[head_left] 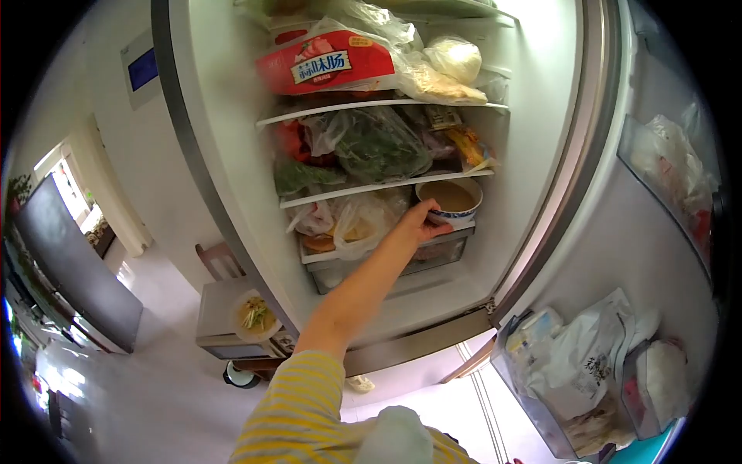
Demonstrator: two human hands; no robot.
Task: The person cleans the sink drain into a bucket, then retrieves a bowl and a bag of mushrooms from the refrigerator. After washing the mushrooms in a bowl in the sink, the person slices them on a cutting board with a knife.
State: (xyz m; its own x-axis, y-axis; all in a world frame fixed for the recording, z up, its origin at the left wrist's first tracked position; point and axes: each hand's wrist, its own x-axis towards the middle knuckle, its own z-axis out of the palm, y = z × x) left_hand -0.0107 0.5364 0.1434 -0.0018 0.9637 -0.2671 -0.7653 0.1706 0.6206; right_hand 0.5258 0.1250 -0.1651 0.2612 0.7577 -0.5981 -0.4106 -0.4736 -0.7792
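My left hand (pixel 424 221), on an arm in a yellow-striped sleeve, reaches into the open fridge. It is closed on the near left side of a bowl (pixel 476 203), white with a blue pattern and holding a brownish liquid. The bowl sits upright at the right of the lower shelf, above a clear drawer (pixel 440 254). Left of it on that shelf are knotted plastic bags (pixel 359 220) with food inside. My right hand is not in view.
Bagged leafy greens (pixel 379 147) fill the shelf above. A red food packet (pixel 328 62) lies higher up. The fridge door (pixel 595 255), with bags in its bins, stands open at right. A plate of food (pixel 256 315) rests on a grey appliance (pixel 220 309) at left.
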